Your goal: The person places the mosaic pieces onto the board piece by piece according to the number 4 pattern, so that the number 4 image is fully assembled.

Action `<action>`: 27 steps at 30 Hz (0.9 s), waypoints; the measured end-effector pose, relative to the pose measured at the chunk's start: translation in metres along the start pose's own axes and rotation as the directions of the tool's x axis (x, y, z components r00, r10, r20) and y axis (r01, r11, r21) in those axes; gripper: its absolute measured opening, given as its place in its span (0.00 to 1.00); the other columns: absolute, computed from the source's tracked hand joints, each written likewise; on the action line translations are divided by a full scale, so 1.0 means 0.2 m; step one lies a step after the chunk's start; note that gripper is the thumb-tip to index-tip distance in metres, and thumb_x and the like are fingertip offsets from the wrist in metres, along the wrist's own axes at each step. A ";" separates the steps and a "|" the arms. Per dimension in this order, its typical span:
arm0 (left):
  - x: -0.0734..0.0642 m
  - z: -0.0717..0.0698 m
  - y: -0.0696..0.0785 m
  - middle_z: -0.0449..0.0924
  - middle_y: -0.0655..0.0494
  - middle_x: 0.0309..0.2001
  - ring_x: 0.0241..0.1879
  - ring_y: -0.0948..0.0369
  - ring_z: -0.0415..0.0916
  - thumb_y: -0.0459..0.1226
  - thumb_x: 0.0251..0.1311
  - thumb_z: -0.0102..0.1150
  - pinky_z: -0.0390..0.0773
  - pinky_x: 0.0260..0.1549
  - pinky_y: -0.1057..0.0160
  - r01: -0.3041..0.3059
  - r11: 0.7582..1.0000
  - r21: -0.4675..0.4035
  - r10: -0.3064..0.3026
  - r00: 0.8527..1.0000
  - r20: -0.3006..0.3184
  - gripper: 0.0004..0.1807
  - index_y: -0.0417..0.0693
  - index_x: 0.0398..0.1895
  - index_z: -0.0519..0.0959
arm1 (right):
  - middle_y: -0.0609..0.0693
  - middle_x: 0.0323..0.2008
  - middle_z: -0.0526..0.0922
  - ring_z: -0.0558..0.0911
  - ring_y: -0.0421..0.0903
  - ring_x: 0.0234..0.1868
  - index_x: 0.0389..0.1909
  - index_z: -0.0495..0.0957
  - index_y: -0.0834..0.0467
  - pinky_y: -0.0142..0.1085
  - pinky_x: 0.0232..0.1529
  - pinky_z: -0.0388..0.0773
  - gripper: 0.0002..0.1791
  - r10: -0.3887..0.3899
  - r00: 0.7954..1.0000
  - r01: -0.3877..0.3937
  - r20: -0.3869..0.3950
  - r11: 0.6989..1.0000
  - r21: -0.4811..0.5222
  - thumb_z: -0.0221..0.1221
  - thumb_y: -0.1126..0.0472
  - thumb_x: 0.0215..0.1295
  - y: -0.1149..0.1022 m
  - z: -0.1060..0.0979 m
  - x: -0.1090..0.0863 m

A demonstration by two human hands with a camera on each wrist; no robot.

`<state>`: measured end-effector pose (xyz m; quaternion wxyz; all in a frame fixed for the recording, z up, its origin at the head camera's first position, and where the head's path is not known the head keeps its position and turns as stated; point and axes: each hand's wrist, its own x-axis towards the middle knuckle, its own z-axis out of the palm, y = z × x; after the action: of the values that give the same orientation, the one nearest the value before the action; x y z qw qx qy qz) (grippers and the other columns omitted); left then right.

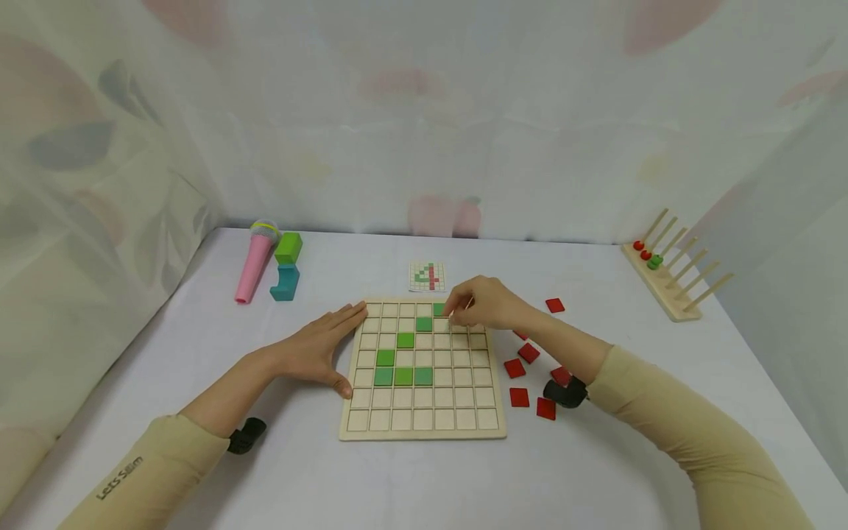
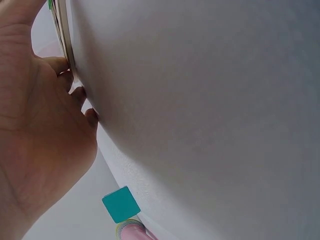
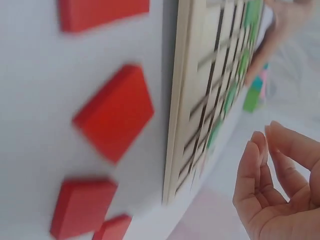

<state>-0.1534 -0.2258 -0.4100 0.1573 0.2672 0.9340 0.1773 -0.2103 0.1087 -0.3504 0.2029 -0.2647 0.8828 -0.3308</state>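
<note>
A wooden grid board [image 1: 424, 423] lies on the white table, with several green tiles [image 1: 403, 376] set in its cells. My left hand [image 1: 324, 346] lies flat with straight fingers against the board's left edge [image 2: 65, 30]. My right hand [image 1: 477, 305] hovers over the top rows, its fingertips at a green tile [image 1: 439, 309] in the top row. In the right wrist view the right hand's fingers [image 3: 255, 165] are loosely curved with nothing between them. Several red tiles [image 1: 528, 352] lie loose to the right of the board [image 3: 187, 100], and appear large in the right wrist view [image 3: 115, 117].
A small pattern card [image 1: 427, 276] lies behind the board. A pink toy microphone [image 1: 255, 261], a green block [image 1: 288, 247] and a teal block [image 1: 285, 283] sit at the back left. A wooden peg rack [image 1: 669, 283] with beads stands at the back right. Curtains surround the table.
</note>
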 end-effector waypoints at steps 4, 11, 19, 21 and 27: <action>0.00 0.00 0.00 0.38 0.49 0.82 0.81 0.43 0.38 0.67 0.28 0.76 0.48 0.77 0.38 0.007 1.000 -0.009 -0.007 1.000 0.002 0.78 0.43 0.80 0.44 | 0.53 0.36 0.86 0.85 0.49 0.38 0.45 0.85 0.58 0.41 0.42 0.84 0.11 0.055 0.998 -0.053 -0.036 0.998 0.042 0.62 0.60 0.64 0.04 -0.09 -0.02; 0.00 0.00 0.00 0.38 0.49 0.82 0.81 0.43 0.38 0.68 0.28 0.75 0.47 0.77 0.37 0.010 1.000 -0.013 -0.010 1.000 -0.003 0.77 0.43 0.79 0.45 | 0.56 0.45 0.86 0.84 0.57 0.47 0.52 0.82 0.60 0.50 0.53 0.83 0.15 0.113 0.991 -0.107 -0.075 0.991 0.086 0.58 0.61 0.67 0.16 -0.22 -0.05; 0.00 -0.01 0.00 0.39 0.48 0.82 0.80 0.43 0.39 0.68 0.28 0.75 0.48 0.77 0.37 0.005 1.000 -0.011 -0.005 1.000 -0.006 0.77 0.42 0.79 0.45 | 0.58 0.47 0.85 0.82 0.53 0.49 0.55 0.80 0.60 0.46 0.54 0.83 0.17 0.156 0.983 -0.145 -0.100 0.984 0.102 0.58 0.61 0.67 0.35 -0.34 -0.09; 0.00 0.00 0.00 0.38 0.48 0.82 0.80 0.43 0.38 0.67 0.28 0.76 0.47 0.77 0.37 0.006 1.000 -0.011 -0.006 1.000 -0.006 0.77 0.42 0.79 0.45 | 0.58 0.48 0.84 0.81 0.52 0.48 0.55 0.79 0.60 0.45 0.54 0.83 0.17 0.153 0.983 -0.142 -0.101 0.985 0.102 0.58 0.62 0.67 0.39 -0.36 -0.10; 0.00 0.00 0.00 0.38 0.49 0.82 0.81 0.43 0.38 0.67 0.28 0.76 0.47 0.77 0.37 0.005 1.000 -0.016 -0.005 1.000 -0.006 0.77 0.43 0.79 0.45 | 0.61 0.51 0.82 0.80 0.49 0.48 0.57 0.78 0.61 0.37 0.49 0.83 0.18 0.158 0.983 -0.148 -0.093 0.983 0.108 0.58 0.62 0.67 0.52 -0.40 -0.13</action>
<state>-0.1528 -0.2263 -0.4102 0.1567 0.2632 0.9338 0.1850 -0.2678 0.2293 -0.3606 0.1960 -0.1683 0.8920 -0.3711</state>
